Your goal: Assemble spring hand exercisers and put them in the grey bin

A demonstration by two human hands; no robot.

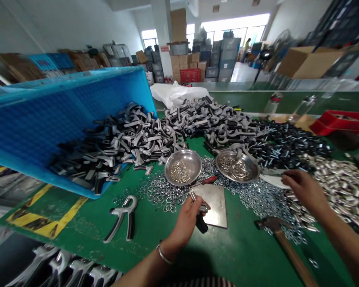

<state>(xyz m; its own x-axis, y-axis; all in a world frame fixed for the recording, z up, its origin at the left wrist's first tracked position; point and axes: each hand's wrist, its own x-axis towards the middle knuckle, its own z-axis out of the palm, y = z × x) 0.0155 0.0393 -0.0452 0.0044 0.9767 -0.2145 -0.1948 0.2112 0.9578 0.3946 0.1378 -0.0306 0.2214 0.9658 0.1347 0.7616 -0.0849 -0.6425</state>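
My left hand (189,217) is closed around a knob screw with a black knob (201,224) and a metal spring (192,194), above a flat metal plate (213,205). At the right, my right hand (301,186) has its thumb and fingers pinched together by a white sheet or scoop (274,177). Anything between those fingertips is too small to make out. Close by it lie silvery metal barrels (344,187) and black knobs with screws (287,145). One assembled hand grip strengthener (122,217) lies on the left of the green table.
A blue crate (68,93) lies tipped, spilling grey-black grip handles (143,137). Two metal bowls (194,169) (253,175) hold small parts. Around them lie loose washers (161,191), a red-handled screwdriver (208,180) and a hammer (287,243). A red bin (332,123) stands far right.
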